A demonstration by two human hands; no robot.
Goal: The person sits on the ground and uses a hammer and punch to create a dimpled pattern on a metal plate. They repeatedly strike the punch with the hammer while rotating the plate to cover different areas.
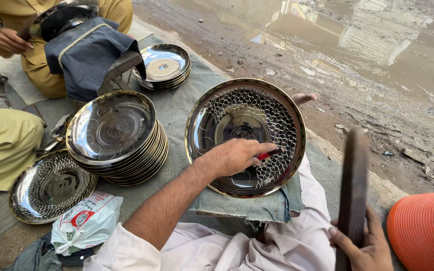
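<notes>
Head view: my right hand (360, 246) grips a dark wooden bat (353, 185) at five o'clock; my left hand (237, 155) pinches a red-handled punch (269, 154) on the steel plate (245, 135), its scale pattern mostly filled, lower left bare. Plain plates (116, 138) wait stacked at nine o'clock.

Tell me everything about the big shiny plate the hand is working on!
The plate is round, mirror-shiny metal with a golden rim. A scale-like pattern covers its right and upper parts; the left part is plain. It lies tilted on a grey cloth pad over the person's lap. The left hand rests on it, holding a small red-tipped tool against the surface.
</notes>
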